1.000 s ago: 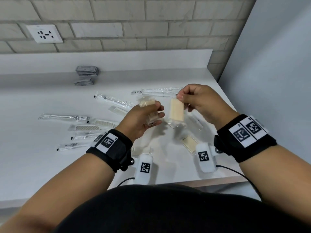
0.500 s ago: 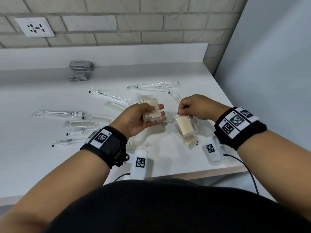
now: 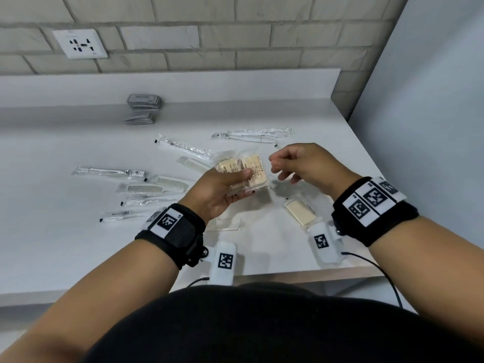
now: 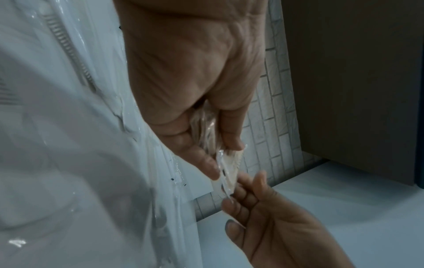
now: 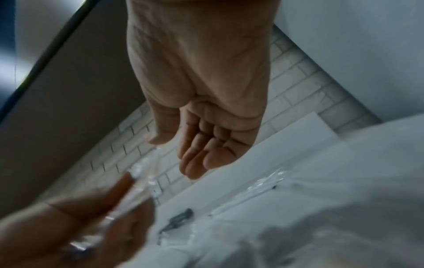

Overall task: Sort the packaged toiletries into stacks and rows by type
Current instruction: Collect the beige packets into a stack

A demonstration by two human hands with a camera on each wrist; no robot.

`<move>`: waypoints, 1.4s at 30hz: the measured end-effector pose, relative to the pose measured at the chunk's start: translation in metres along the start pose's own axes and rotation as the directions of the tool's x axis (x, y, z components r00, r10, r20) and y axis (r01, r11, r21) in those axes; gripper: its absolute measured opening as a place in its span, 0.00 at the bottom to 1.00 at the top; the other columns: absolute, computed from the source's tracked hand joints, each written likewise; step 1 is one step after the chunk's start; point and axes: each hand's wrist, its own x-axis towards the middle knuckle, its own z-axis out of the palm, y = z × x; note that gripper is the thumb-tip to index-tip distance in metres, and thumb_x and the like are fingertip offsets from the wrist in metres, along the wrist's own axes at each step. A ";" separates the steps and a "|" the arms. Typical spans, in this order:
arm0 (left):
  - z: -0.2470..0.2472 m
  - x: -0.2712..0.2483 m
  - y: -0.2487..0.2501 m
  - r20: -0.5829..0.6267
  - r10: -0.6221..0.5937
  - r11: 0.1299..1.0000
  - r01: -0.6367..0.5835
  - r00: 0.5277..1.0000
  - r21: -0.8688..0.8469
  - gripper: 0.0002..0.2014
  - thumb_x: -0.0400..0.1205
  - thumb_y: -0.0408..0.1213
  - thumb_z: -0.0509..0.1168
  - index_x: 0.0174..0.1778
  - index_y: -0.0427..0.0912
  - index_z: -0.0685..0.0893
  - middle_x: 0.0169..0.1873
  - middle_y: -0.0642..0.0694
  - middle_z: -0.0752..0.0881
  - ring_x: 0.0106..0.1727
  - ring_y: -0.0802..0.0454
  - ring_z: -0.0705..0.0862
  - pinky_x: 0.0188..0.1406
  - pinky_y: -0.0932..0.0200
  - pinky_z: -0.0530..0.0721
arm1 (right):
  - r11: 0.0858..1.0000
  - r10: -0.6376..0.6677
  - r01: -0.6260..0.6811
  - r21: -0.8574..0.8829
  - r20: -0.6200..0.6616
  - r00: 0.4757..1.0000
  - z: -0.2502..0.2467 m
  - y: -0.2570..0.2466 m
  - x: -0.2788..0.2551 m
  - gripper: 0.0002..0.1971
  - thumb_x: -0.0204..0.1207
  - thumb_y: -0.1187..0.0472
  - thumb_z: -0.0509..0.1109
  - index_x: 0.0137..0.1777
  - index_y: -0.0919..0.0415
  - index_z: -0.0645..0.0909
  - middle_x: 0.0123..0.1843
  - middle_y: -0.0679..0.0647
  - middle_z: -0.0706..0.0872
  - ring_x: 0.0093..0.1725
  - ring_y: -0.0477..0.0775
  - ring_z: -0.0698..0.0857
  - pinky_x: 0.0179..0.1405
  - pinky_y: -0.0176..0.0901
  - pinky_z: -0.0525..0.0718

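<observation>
My left hand (image 3: 242, 184) grips a small stack of cream soap bars in clear wrappers (image 3: 255, 170), thumb on top and fingers beneath. In the left wrist view the wrapped soaps (image 4: 229, 168) sit edge-on between the thumb and fingers of that hand (image 4: 220, 159). My right hand (image 3: 277, 166) hovers just right of the stack with loosely curled fingers. The right wrist view shows the right hand (image 5: 183, 154) holding nothing. One more wrapped soap bar (image 3: 301, 212) lies on the white counter (image 3: 262, 258) below my right wrist.
Wrapped toothbrushes (image 3: 251, 133) (image 3: 183, 146) (image 3: 110, 172) and combs (image 3: 157, 186) lie scattered to the left and behind. Another comb (image 3: 225, 224) lies by my left wrist. Two piles of grey sachets (image 3: 144, 102) stand near the back wall. The counter's right edge meets a grey panel.
The soap bar that my right hand pinched has passed onto the stack in my left hand. My right hand has let go and drawn back a little.
</observation>
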 end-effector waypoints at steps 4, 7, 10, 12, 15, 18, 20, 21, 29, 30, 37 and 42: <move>0.004 -0.002 0.004 0.025 0.009 1.000 -0.009 1.000 0.015 0.10 0.79 0.28 0.67 0.56 0.33 0.84 0.45 0.40 0.90 0.43 0.45 0.90 0.47 0.52 0.88 | 0.991 0.026 -0.023 0.135 -0.025 0.999 0.012 -0.013 0.001 0.04 0.73 0.64 0.76 0.42 0.65 0.86 0.34 0.54 0.89 0.31 0.50 0.86 0.27 0.37 0.80; 0.004 -0.002 0.009 0.051 0.022 1.000 -0.023 0.998 0.014 0.13 0.74 0.31 0.70 0.54 0.34 0.85 0.45 0.40 0.90 0.44 0.45 0.90 0.47 0.53 0.89 | 0.979 0.051 -0.052 0.199 0.009 0.999 0.012 -0.014 0.002 0.03 0.74 0.64 0.75 0.43 0.64 0.85 0.34 0.55 0.87 0.31 0.51 0.84 0.27 0.39 0.80; 0.004 -0.002 0.011 0.057 0.025 1.000 -0.025 0.998 0.007 0.11 0.78 0.35 0.68 0.54 0.35 0.85 0.45 0.41 0.90 0.45 0.46 0.90 0.46 0.53 0.89 | 0.987 0.014 -0.014 0.162 0.006 1.000 0.009 -0.019 0.002 0.03 0.75 0.67 0.72 0.41 0.64 0.84 0.32 0.55 0.86 0.28 0.49 0.83 0.28 0.39 0.78; 0.003 0.001 0.013 0.022 0.023 0.999 -0.022 0.999 -0.034 0.15 0.83 0.42 0.64 0.59 0.35 0.83 0.48 0.40 0.89 0.45 0.46 0.90 0.43 0.54 0.91 | 0.960 -0.016 0.010 0.278 0.019 1.000 0.002 -0.025 0.001 0.05 0.76 0.70 0.70 0.39 0.63 0.83 0.30 0.54 0.85 0.28 0.50 0.82 0.26 0.38 0.78; -0.002 0.004 0.019 -0.067 -0.014 0.999 0.011 0.998 -0.043 0.15 0.84 0.49 0.62 0.51 0.39 0.83 0.42 0.44 0.87 0.39 0.50 0.90 0.39 0.55 0.89 | 0.912 -0.012 -0.026 0.410 0.090 0.996 -0.010 -0.032 0.001 0.07 0.77 0.71 0.68 0.38 0.63 0.82 0.29 0.54 0.85 0.26 0.50 0.81 0.25 0.38 0.77; -0.007 0.006 0.021 -0.084 -0.126 0.991 0.130 0.988 0.042 0.12 0.82 0.48 0.65 0.45 0.42 0.82 0.38 0.45 0.87 0.36 0.51 0.90 0.31 0.60 0.88 | 1.000 0.007 -0.006 -0.015 0.038 0.999 -0.013 -0.029 0.003 0.06 0.73 0.69 0.71 0.37 0.60 0.84 0.31 0.52 0.86 0.26 0.47 0.80 0.28 0.40 0.77; -0.006 0.006 0.021 -0.069 -0.218 0.971 0.224 0.974 0.089 0.13 0.82 0.49 0.65 0.45 0.40 0.83 0.36 0.45 0.88 0.34 0.51 0.90 0.27 0.62 0.87 | 0.994 -0.041 0.041 -0.098 -0.005 0.999 -0.010 -0.028 0.005 0.06 0.74 0.67 0.72 0.37 0.57 0.84 0.33 0.51 0.86 0.27 0.47 0.81 0.30 0.42 0.78; -0.005 0.006 0.021 -0.054 -0.258 0.960 0.263 0.965 0.098 0.14 0.82 0.49 0.64 0.46 0.40 0.83 0.35 0.44 0.89 0.34 0.50 0.90 0.27 0.62 0.87 | 0.985 -0.113 0.109 -0.131 -0.025 0.993 -0.006 -0.028 0.005 0.06 0.74 0.66 0.73 0.37 0.56 0.83 0.34 0.50 0.85 0.28 0.47 0.83 0.32 0.44 0.80; -0.003 0.015 0.027 -0.046 -0.069 0.996 0.067 0.997 -0.055 0.06 0.79 0.27 0.68 0.42 0.43 0.84 0.34 0.47 0.88 0.33 0.52 0.88 0.30 0.64 0.87 | 0.819 -0.483 0.430 -0.380 -0.051 0.874 0.011 -0.010 0.004 0.07 0.74 0.70 0.72 0.45 0.58 0.88 0.68 0.45 0.82 0.63 0.44 0.83 0.64 0.38 0.79; -0.003 0.016 0.028 -0.044 -0.020 0.999 0.019 0.999 -0.035 0.06 0.79 0.27 0.68 0.43 0.43 0.84 0.34 0.48 0.87 0.32 0.54 0.87 0.30 0.63 0.87 | 0.894 -0.411 0.377 -0.240 -0.106 0.906 0.012 -0.009 0.005 0.09 0.74 0.72 0.71 0.45 0.58 0.88 0.68 0.45 0.82 0.62 0.43 0.84 0.65 0.36 0.79; 0.003 0.024 0.027 -0.053 0.162 0.987 -0.161 0.985 0.026 0.09 0.78 0.25 0.69 0.45 0.44 0.82 0.33 0.49 0.87 0.33 0.53 0.86 0.33 0.62 0.87 | 0.915 -0.011 0.026 0.403 -0.038 0.999 0.021 -0.016 0.013 0.23 0.71 0.75 0.75 0.59 0.54 0.73 0.46 0.58 0.86 0.39 0.60 0.89 0.41 0.52 0.89; 0.003 0.028 0.026 -0.037 0.175 0.985 -0.175 0.984 -0.004 0.10 0.78 0.24 0.68 0.46 0.43 0.81 0.36 0.45 0.86 0.36 0.50 0.86 0.38 0.60 0.89 | 0.905 0.086 -0.110 0.411 0.075 0.993 0.026 -0.017 0.016 0.10 0.73 0.72 0.74 0.45 0.60 0.76 0.39 0.60 0.87 0.35 0.55 0.89 0.31 0.43 0.85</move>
